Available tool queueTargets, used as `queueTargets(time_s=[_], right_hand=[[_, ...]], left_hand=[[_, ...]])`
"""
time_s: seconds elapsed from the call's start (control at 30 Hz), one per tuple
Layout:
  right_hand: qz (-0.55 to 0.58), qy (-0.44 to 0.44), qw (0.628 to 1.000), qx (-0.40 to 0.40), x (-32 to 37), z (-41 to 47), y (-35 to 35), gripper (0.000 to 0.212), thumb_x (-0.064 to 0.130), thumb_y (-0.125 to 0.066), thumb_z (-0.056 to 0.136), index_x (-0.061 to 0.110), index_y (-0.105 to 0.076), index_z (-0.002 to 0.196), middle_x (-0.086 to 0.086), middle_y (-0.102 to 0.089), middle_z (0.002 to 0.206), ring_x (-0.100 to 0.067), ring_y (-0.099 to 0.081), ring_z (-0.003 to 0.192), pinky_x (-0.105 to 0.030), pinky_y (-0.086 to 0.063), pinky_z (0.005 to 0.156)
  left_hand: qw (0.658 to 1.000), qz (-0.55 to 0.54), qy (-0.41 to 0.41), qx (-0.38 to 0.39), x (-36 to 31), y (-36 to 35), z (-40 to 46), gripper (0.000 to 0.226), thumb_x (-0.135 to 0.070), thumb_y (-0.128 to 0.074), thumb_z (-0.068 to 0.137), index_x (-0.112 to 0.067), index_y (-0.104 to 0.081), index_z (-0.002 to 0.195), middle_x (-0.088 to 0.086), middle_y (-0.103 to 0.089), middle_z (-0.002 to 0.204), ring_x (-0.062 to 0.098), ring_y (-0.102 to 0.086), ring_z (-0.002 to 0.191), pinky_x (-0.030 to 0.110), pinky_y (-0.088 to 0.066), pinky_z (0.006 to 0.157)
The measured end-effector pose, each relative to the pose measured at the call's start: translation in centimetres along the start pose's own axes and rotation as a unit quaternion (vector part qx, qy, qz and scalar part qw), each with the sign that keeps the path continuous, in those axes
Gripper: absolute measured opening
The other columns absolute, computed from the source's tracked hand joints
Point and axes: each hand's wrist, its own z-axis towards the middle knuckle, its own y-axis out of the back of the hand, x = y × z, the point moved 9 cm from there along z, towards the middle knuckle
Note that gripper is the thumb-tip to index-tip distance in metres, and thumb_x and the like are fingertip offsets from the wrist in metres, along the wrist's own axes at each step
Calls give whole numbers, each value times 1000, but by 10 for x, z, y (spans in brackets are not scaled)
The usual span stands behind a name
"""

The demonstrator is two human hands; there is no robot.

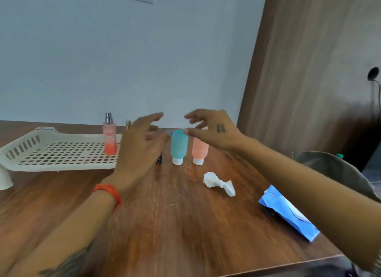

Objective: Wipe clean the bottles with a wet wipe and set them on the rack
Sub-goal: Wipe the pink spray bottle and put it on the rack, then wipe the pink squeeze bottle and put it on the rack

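Both forearms were extended over the tabletop; left hand and right hand were held open, empty, above the teal bottle and orange bottle, stood upright, caps down.

One head-worn view – looking forward and slightly down across the wooden table toward its far edge, close.

Light: soft, even, fairly dim daylight, cool on the far wall.
Shadows: faint, diffuse.
Glare: pale sheen on the near table.
Blur: both hands smeared by motion.
Distortion: right-edge panel leans, wide-angle.
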Motion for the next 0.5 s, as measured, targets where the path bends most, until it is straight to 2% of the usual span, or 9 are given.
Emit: queueTargets(time_s=[0.03,0.1,0.2,0.23,0.3,0.37,0.4,0.5], right_hand=[[-13,-20,1000,5,-15,-12,0,34,35,-66,80,22,-63,112,2,-68,106,-7,-64,85,-19,-50,80],[-51,-61,996,31,-40,-36,-3,30,36,-63,80,25,-65,108,4,-69,101,-7,-63,86,-21,-50,78],[-99,-86,985,109,-64,-71,-25,24,36,-59,81,25,-65,102,3,-69,97,-14,-63,88,-26,-49,76],[-106,-79,983,129,-70,-81,-35,27,37,-60,81,25,-64,105,2,-69,100,-15,-62,91,-27,-48,77],[-119,-64,979,155,-81,-94,-56,36,40,-61,82,26,-60,116,-1,-65,110,-18,-59,99,-27,-45,82],[-140,-39,976,160,-87,-97,-70,29,31,-57,86,25,-61,115,-3,-63,110,-20,-56,101,-28,-42,83],[-142,-22,978,153,-87,-96,-71,25,23,-54,87,23,-63,110,-3,-64,107,-20,-57,98,-28,-42,82],[-81,-28,994,74,-86,-81,-51,20,9,-53,87,17,-67,99,-1,-69,93,-12,-61,77,-18,-43,70]], left_hand=[[1000,8,5,26,-3,-18,-3,40,-29,-65,84,-24,-56,123,0,-58,122,12,-60,101,28,-52,85],[997,19,23,71,-4,-52,-8,41,-34,-66,83,-25,-57,122,0,-59,121,12,-60,100,33,-54,85],[989,-12,105,100,8,-88,-13,35,-28,-64,85,-21,-58,118,-1,-61,114,7,-58,91,24,-50,78],[985,-24,136,101,14,-97,-15,32,-25,-64,85,-21,-59,117,0,-62,109,7,-58,87,20,-47,75],[978,-48,180,98,25,-110,-21,31,-23,-64,85,-23,-60,116,1,-65,102,10,-60,87,22,-46,77],[975,-53,194,94,34,-116,-26,30,-20,-63,85,-22,-61,116,-4,-64,95,10,-60,89,29,-49,86],[975,-48,198,92,39,-117,-28,28,-19,-63,86,-22,-62,114,-6,-64,95,8,-60,88,28,-50,85],[977,-41,192,81,48,-112,-26,19,-18,-60,88,-29,-60,103,-9,-60,98,-2,-55,80,10,-42,64]])
